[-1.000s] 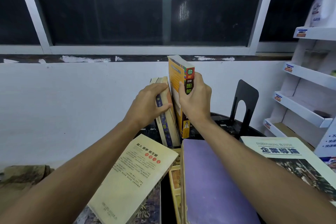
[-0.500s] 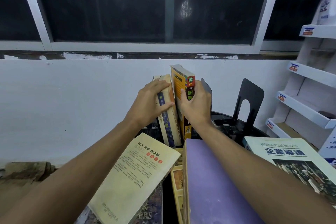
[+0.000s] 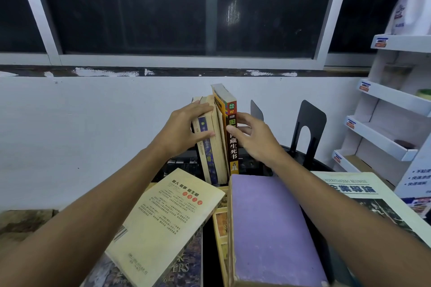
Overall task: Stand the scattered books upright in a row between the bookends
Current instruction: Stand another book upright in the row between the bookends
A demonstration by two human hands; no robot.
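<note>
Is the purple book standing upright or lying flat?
Lying flat: the purple book shows its whole cover upward, unlike the upright books behind it.

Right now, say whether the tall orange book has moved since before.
Yes. The tall orange book has sunk: its top reached the window sill, now it stands below it.

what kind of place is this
Probably a small shop or stockroom: a white display rack with labelled shelf edges, a large white bottle on top, and books piled on a dark table.
</note>
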